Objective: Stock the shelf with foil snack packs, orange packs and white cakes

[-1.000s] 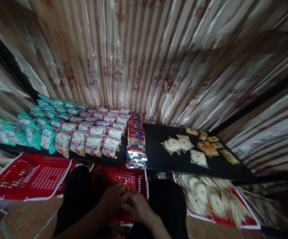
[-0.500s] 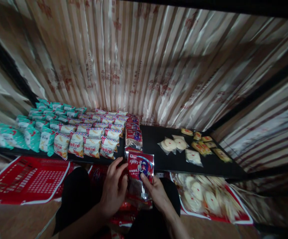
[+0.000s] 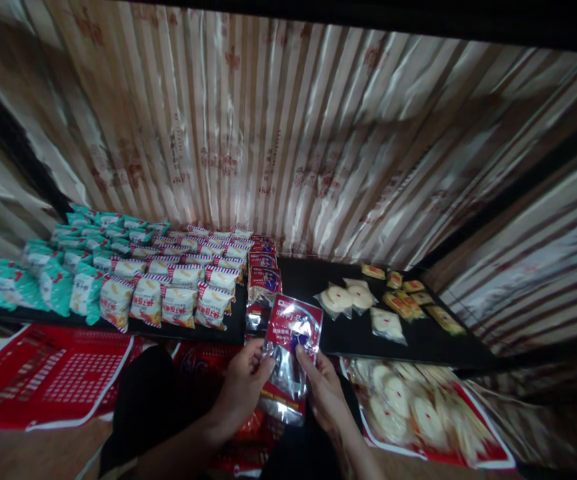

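A red snack packet [image 3: 291, 321] with a clear lower part is held upright between my hands, in front of the shelf edge. My left hand [image 3: 242, 385] pinches its left edge, the thumb lying on the front. On the other side, my right hand [image 3: 324, 390] grips the right edge with its thumb across the printed face. Just beyond it, a row of similar red packets [image 3: 264, 279] runs back along the black shelf [image 3: 303, 270]. White snack bags [image 3: 147, 298] with striped tops stand in rows to the left of that row.
Teal bags [image 3: 86, 293] fill the shelf's left end. Flat packs of round white crackers [image 3: 337, 299] and small yellow packs [image 3: 403, 303] lie at right. Below are a red basket [image 3: 68, 373] and another basket [image 3: 488, 420] of cracker packs. Striped sheeting [image 3: 248, 120] hangs behind.
My left hand has closed on the left edge of the red packet, where its fingers were looser before. The packet has tilted slightly, and the view has shifted a little.
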Available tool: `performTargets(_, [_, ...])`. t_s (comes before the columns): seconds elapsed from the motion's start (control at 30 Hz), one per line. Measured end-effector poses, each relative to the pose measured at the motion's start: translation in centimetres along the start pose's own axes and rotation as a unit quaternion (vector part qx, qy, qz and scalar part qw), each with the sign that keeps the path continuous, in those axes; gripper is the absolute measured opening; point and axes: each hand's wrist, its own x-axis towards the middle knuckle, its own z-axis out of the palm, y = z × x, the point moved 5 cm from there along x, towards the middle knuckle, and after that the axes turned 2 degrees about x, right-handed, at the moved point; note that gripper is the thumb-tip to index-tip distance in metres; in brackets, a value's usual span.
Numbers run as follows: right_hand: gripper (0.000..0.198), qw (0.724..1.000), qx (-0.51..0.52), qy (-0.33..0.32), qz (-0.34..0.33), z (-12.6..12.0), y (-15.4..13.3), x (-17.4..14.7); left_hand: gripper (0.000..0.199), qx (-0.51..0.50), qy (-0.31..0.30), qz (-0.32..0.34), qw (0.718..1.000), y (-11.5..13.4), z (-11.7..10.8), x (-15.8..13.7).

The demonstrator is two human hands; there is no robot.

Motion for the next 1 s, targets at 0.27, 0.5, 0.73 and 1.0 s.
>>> performTargets(0.27, [0.053, 0.998, 0.019, 0.032, -0.050, -0.6, -0.5, 1.0, 0.025, 0.000, 0.018, 0.028, 0.999, 1.1, 1.0, 1.9])
performTargets(0.5, [0.065, 0.990, -0.043, 0.052, -0.122, 0.5, -3.7, 5.1, 0.042, 0.091, 0.057, 0.107, 0.988, 2.7, 0.9, 5.8])
performTargets(0.73, [0.063, 0.986, -0.076, -0.001, -0.145, 3.7, -7.4, 12.8, 0.053, 0.294, 0.113, 0.211, 0.925, 5.3, 1.0, 8.5])
performTargets(1.0, [0.060, 0.984, -0.117, 0.015, -0.133, 5.3, -7.4, 20.3, 0.041, 0.392, 0.121, 0.241, 0.880, 4.2, 1.2, 12.3])
